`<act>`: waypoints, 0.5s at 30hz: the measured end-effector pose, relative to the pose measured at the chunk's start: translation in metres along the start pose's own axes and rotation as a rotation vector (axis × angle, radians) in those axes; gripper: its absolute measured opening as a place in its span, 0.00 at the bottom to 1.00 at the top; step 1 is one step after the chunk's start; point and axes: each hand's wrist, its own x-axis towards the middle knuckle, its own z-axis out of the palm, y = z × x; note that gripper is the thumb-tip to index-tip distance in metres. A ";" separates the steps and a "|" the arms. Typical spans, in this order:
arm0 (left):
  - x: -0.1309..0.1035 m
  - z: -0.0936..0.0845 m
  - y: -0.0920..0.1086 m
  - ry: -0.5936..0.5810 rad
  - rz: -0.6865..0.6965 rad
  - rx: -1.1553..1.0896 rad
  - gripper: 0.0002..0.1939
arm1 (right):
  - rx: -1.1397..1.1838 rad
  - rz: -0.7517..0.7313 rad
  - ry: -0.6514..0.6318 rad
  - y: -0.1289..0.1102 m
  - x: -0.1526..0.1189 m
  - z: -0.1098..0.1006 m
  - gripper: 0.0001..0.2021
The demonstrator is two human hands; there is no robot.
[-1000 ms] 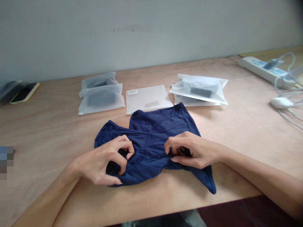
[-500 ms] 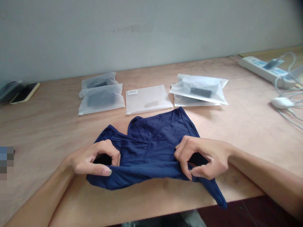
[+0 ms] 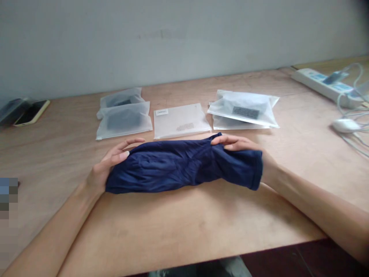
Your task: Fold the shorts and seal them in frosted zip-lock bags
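Note:
A dark blue cloth garment (image 3: 170, 165) is folded into a long, crumpled band across the front of the table. At its left end, my left hand (image 3: 106, 165) grips the cloth, thumb on top and some fingers stretched along the far edge. My right hand (image 3: 236, 143) holds the upper edge near the other end, where a hemmed piece of cloth hangs in front of the palm and hides part of it. What kind of garment it is cannot be made out in this folded state.
Behind the cloth lie a flat white zip pouch (image 3: 181, 121), filled translucent pouches (image 3: 123, 121) on the left, and more pouches (image 3: 245, 109) on the right. A phone (image 3: 32, 112) lies far left. A power strip (image 3: 323, 86) and a white charger with cables (image 3: 346, 125) are at right.
The garment's near edge has been folded away from me, turning the spread cloth into a narrow band. Both hands have moved farther from the table's front edge.

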 end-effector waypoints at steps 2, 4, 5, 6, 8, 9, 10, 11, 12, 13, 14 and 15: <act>0.003 -0.001 -0.001 -0.006 0.003 0.049 0.30 | 0.149 0.042 0.065 -0.004 0.000 0.002 0.21; 0.006 -0.004 -0.003 0.032 0.045 0.193 0.29 | 0.269 0.050 0.142 -0.008 -0.002 0.006 0.29; 0.008 -0.006 -0.005 0.059 0.074 0.279 0.27 | 0.281 0.026 0.169 -0.009 -0.002 0.008 0.30; 0.009 -0.008 -0.007 0.086 0.107 0.364 0.26 | 0.267 -0.006 0.186 -0.010 -0.002 0.010 0.30; 0.010 -0.011 -0.011 0.122 0.174 0.526 0.23 | 0.167 -0.073 0.227 -0.007 0.000 0.011 0.31; 0.010 -0.012 -0.013 0.133 0.209 0.614 0.22 | 0.086 -0.100 0.257 -0.005 0.001 0.010 0.33; 0.010 -0.012 -0.014 0.146 0.245 0.716 0.21 | -0.002 -0.130 0.299 -0.002 0.004 0.009 0.34; 0.009 -0.013 -0.015 0.163 0.282 0.834 0.20 | -0.091 -0.167 0.353 0.002 0.006 0.006 0.35; 0.009 -0.013 -0.015 0.184 0.320 0.958 0.19 | -0.173 -0.214 0.403 0.006 0.008 0.004 0.33; 0.009 -0.012 -0.016 0.203 0.357 1.079 0.18 | -0.248 -0.268 0.444 0.009 0.011 0.000 0.32; 0.009 -0.012 -0.016 0.213 0.393 1.184 0.18 | -0.318 -0.324 0.471 0.012 0.013 -0.003 0.29; 0.009 -0.011 -0.017 0.214 0.423 1.266 0.18 | -0.394 -0.372 0.491 0.014 0.014 -0.006 0.27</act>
